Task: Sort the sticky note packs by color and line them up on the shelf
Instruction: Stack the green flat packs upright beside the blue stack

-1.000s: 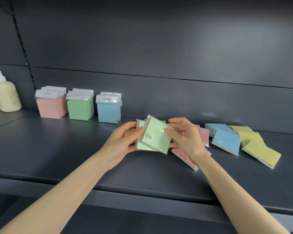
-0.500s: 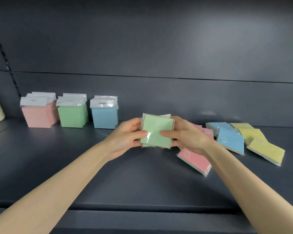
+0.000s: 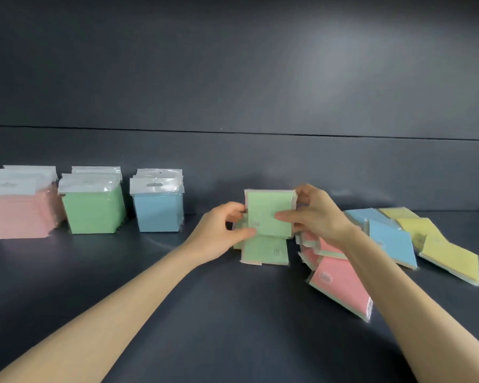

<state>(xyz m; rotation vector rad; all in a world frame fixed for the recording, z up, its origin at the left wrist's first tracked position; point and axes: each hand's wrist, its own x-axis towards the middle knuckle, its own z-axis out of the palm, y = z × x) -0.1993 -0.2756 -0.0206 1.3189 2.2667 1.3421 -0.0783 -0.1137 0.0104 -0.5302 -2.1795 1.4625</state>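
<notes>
- my left hand (image 3: 219, 233) and right hand (image 3: 315, 214) both grip a green pack (image 3: 266, 214) upright over the shelf (image 3: 177, 313), fingers curled round its side edges.
- a second green pack (image 3: 263, 250) sits just below it; i cannot tell if it's held.
- pink row (image 3: 20, 208), green row (image 3: 93, 208) and blue row (image 3: 158, 208) stand at the back left.
- loose pink pack (image 3: 340, 286), blue pack (image 3: 390, 241) and yellow pack (image 3: 451, 258) lie to the right.
</notes>
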